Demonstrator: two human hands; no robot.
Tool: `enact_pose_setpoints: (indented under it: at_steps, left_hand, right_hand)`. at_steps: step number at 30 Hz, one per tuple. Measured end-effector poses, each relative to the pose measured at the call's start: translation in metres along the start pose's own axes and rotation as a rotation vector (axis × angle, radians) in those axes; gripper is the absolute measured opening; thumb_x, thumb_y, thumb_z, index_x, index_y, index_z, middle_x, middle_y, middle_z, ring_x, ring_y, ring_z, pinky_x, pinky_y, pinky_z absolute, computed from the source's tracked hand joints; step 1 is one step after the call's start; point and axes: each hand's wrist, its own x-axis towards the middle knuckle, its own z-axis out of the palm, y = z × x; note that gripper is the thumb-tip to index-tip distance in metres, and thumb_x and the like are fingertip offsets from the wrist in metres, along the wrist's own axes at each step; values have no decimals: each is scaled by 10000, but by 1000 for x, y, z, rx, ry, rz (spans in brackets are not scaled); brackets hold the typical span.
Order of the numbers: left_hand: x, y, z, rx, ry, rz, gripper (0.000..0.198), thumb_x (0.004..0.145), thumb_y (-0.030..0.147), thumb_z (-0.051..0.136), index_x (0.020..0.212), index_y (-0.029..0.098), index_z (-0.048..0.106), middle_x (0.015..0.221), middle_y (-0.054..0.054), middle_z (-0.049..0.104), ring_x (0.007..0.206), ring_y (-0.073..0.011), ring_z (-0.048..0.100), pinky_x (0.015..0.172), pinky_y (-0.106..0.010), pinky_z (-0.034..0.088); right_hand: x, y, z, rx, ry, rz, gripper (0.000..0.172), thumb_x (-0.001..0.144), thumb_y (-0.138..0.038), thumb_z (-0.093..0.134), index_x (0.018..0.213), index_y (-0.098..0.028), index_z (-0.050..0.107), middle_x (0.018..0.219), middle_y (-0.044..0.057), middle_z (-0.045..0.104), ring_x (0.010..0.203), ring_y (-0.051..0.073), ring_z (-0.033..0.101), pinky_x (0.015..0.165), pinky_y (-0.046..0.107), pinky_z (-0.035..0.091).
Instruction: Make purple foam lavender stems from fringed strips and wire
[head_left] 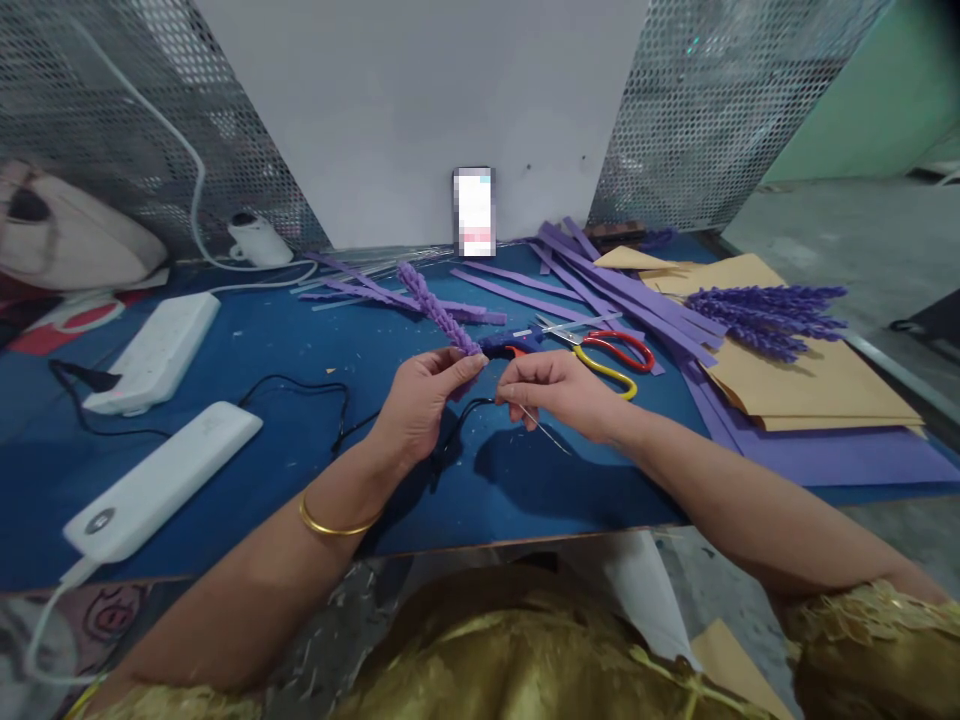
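Between the thumb and fingers of my left hand (426,398) is the lower end of a purple paper flower spike (435,308), tilted up and away to the left. My right hand (551,388) is closed, pinching a thin wire stem (553,436) whose free end points down toward me. Whether this wire joins the flower spike cannot be made out between the hands. Just beyond my fingers lies a blue glue gun (516,341) with an orange trigger, partly hidden. Scissors (616,352) with red and yellow handles lie beside it.
Purple paper strips (637,290) spread across the back. At right, finished purple flower spikes (765,315) rest on brown paper (825,390) over a purple sheet (847,465). A phone (474,212) stands against the board. Left are a power strip (169,335), a power bank (169,480) and black cable (300,383).
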Motion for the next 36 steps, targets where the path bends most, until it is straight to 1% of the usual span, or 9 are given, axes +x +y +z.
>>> enact_pose_setpoints:
  at_steps: [3, 7, 9, 12, 17, 23, 26, 31, 36]
  left_hand:
    - [0, -1, 0, -23, -14, 7, 263, 588, 333, 904, 650, 153, 722, 617, 24, 586, 607, -88, 488, 631, -235, 402]
    - [1, 2, 0, -102, -49, -65, 300, 579, 339, 916, 773, 156, 779, 746, 3, 662, 679, -82, 536, 666, -212, 425]
    - [1, 2, 0, -133, -85, -97, 320, 580, 334, 919, 814, 158, 791, 750, 4, 664, 686, -78, 547, 676, -202, 433]
    - [2, 1, -1, -162, -116, -121, 308, 557, 318, 931, 772, 154, 784, 699, 13, 645, 660, -76, 548, 669, -199, 440]
    - [1, 2, -2, -166, -110, -133, 291, 532, 299, 942, 693, 146, 756, 653, 13, 633, 639, -85, 554, 668, -208, 458]
    - [1, 5, -2, -196, -141, -156, 319, 597, 330, 918, 821, 141, 792, 695, -4, 663, 666, -85, 571, 678, -196, 471]
    - [1, 4, -1, -208, -130, -159, 297, 568, 306, 933, 767, 143, 784, 703, -2, 666, 662, -82, 570, 660, -188, 465]
    - [0, 1, 3, -211, -123, -144, 319, 525, 328, 949, 687, 138, 752, 665, 10, 641, 640, -80, 550, 658, -198, 462]
    - [-2, 1, 4, -209, -107, -118, 335, 574, 359, 925, 779, 138, 779, 683, 9, 640, 651, -78, 541, 670, -202, 447]
  right_hand:
    - [0, 1, 0, 33, 0, -5, 147, 784, -274, 683, 718, -144, 664, 567, -7, 626, 478, 89, 550, 493, 218, 459]
    - [0, 0, -2, 112, 8, -5, 167, 779, -290, 700, 717, -138, 673, 560, -6, 636, 456, 80, 540, 474, 207, 443]
    - [0, -1, -2, 155, -4, 12, 176, 768, -298, 715, 716, -134, 678, 551, -4, 637, 451, 80, 541, 463, 201, 434]
    - [-1, -2, -2, 195, -25, 47, 176, 749, -295, 737, 712, -131, 685, 544, -1, 639, 445, 78, 538, 456, 195, 428]
    - [0, -1, -3, 230, -44, 69, 172, 744, -288, 750, 719, -125, 700, 546, 4, 643, 441, 73, 532, 453, 188, 426]
    - [-1, -3, -7, 289, -29, 82, 175, 738, -278, 770, 720, -117, 705, 548, 5, 644, 442, 61, 530, 447, 167, 421]
    - [-2, -3, -7, 318, -52, 104, 179, 729, -275, 779, 725, -110, 708, 546, 9, 644, 437, 59, 528, 438, 162, 413]
    - [-2, 0, -5, 345, -92, 124, 187, 735, -281, 782, 741, -108, 712, 553, 9, 646, 438, 63, 539, 437, 162, 423]
    - [-1, 0, -6, 385, -54, 118, 195, 718, -284, 802, 740, -114, 708, 566, 5, 646, 459, 62, 543, 448, 156, 441]
